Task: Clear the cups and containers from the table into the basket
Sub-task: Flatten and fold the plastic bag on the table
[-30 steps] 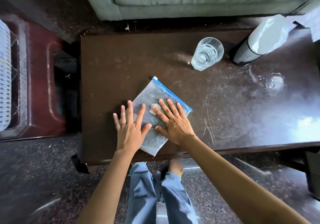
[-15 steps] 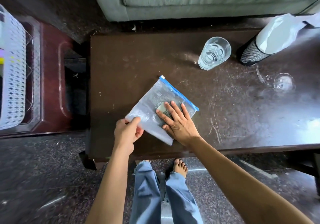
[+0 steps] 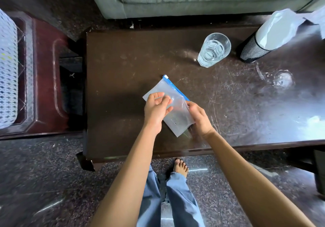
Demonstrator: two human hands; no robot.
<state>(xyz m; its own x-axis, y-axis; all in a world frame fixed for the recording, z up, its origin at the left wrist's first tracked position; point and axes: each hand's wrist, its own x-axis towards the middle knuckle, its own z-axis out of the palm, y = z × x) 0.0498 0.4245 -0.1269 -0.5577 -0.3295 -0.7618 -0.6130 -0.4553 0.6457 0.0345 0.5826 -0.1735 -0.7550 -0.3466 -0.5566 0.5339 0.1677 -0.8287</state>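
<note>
Dark counter [image 3: 123, 65], glass [image 3: 213, 52] at far side. Left hand [image 3: 155, 111] and right hand [image 3: 199, 119], fingers pinching bag [image 3: 176, 102]. Step, probably: lifting bag. Next: carry it left to basket [image 3: 8, 68], with firm grip.

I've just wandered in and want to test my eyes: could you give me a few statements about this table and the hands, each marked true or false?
1. Both the left hand and the right hand hold the zip bag. True.
2. The glass lies on its side. False: it stands upright.
3. The glass is already in the basket. False: it stands on the table; the basket sits off to the table's left.
4. The zip bag's closing strip is blue. True.
</note>
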